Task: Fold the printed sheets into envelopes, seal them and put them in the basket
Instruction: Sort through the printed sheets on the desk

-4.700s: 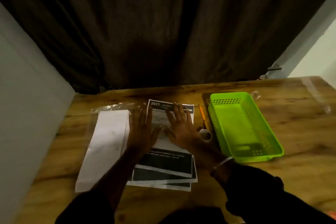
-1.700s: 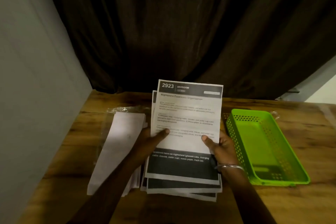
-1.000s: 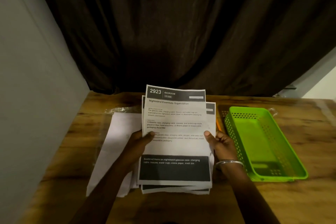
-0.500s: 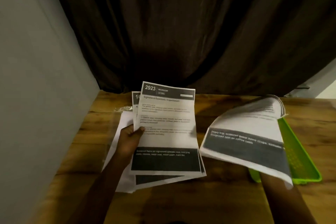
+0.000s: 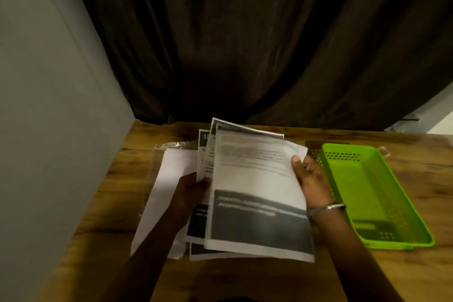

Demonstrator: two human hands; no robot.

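Several printed sheets, white with a dark band near the bottom, are held above the wooden table (image 5: 245,282). The top sheet (image 5: 255,179) is blurred; my right hand (image 5: 310,174) grips its right edge, thumb on the front. My left hand (image 5: 192,190) holds the left edge of the sheets behind (image 5: 206,159), which fan out to the left. White envelopes (image 5: 169,179) lie on the table left of the sheets, partly on a clear plastic wrapper. The green plastic basket (image 5: 397,201) stands at the right with nothing in it.
A grey wall (image 5: 49,130) runs along the table's left side. Dark curtains (image 5: 245,44) hang behind the table's far edge. A brown object (image 5: 312,152) shows between the sheets and the basket, mostly hidden.
Half a second ago my right hand held one sheet out over the basket. It has brought that sheet back to the left, on top of the sheets in my left hand.
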